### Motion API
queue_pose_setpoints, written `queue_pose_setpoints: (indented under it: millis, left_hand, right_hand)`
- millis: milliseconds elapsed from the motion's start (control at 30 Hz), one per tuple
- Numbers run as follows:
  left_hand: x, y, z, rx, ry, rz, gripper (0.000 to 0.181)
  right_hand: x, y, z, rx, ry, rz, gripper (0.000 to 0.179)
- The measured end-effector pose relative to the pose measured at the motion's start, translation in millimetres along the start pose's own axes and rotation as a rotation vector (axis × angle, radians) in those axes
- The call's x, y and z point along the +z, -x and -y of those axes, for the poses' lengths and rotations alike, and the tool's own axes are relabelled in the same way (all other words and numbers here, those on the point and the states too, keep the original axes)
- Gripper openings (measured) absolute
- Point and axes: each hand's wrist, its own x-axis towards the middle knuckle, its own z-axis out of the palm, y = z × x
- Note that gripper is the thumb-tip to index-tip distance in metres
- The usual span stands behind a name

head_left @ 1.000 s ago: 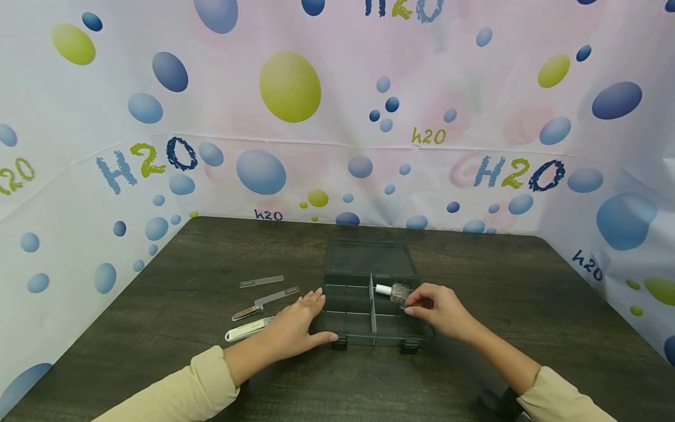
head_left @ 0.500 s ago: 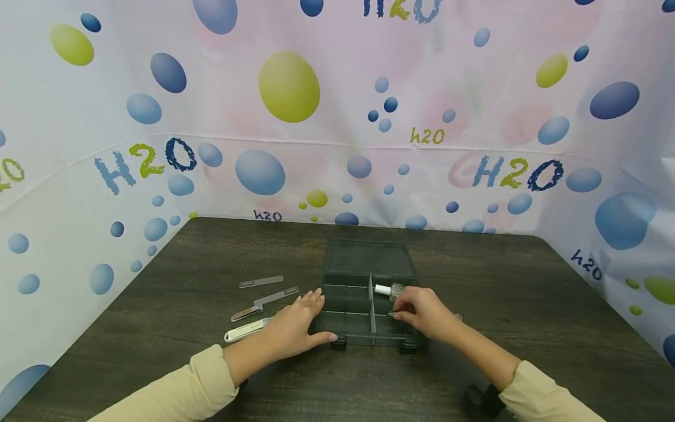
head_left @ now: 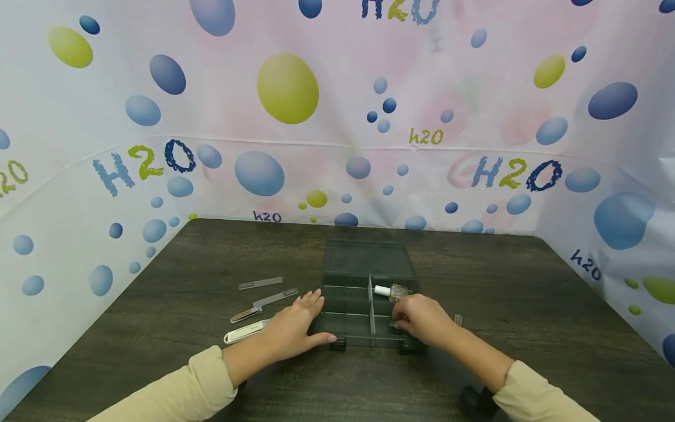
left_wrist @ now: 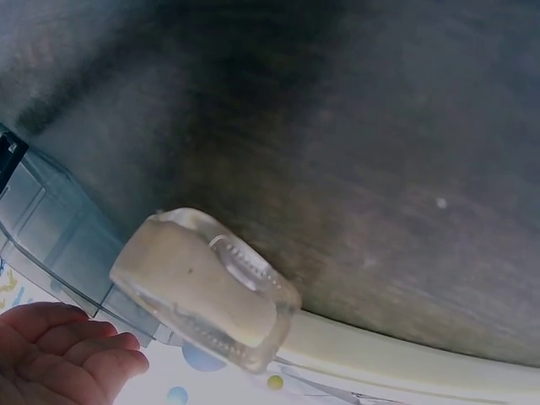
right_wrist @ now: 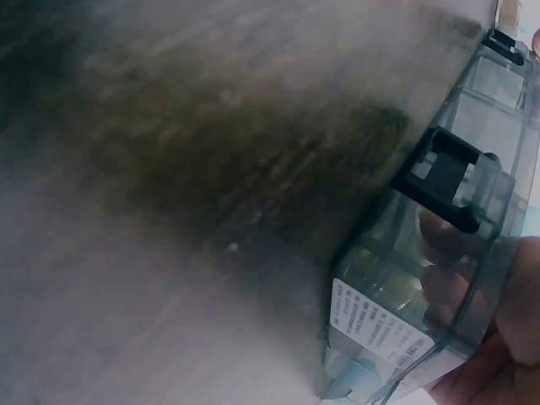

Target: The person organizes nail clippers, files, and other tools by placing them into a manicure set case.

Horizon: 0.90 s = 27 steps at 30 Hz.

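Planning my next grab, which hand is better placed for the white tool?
Probably the left hand: the white tool lies beside it, and its fingers appear to hold nothing. The right hand is farther away, its fingers inside the box.

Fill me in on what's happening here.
A person has their right hand in an open, rectangular box of dark see-through plastic, fingers in the front right compartment; whatever it may hold is hidden. Their left hand lies at the box's left side. A clear bottle with a white cap lies in the back right compartment. Two clear plastic strips, a brown-and-silver nail clipper and a long white tool lie left of the box.
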Motion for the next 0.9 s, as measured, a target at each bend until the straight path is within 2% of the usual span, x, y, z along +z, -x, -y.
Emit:
queue_pose_setpoints:
  millis: [333,433,500,667,900]
  left_hand:
    - [0.9,1.1,-0.4,-0.002,0.004,0.005,0.076]
    - [0.9,1.5,-0.1,-0.01,0.015,0.005,0.076]
    - [1.4,2.0,0.6,-0.018,0.015,0.006,0.076]
    - [1.3,2.3,1.5,-0.021,0.007,0.003,0.075]
    - [0.4,3.4,3.3,-0.008,0.008,-0.009,0.074]
  right_hand:
    - [-4,-3.3,4,-0.02,0.049,0.08,0.004]
    - [-5,-3.0,2,-0.029,0.013,0.088,0.005]
    - [-6,-1.8,-1,-0.043,-0.048,0.074,0.007]
    - [-11,4.3,-12,-0.048,-0.208,-0.058,0.008]
    - [-17,19.9,-29,0.034,-0.225,-0.307,0.009]
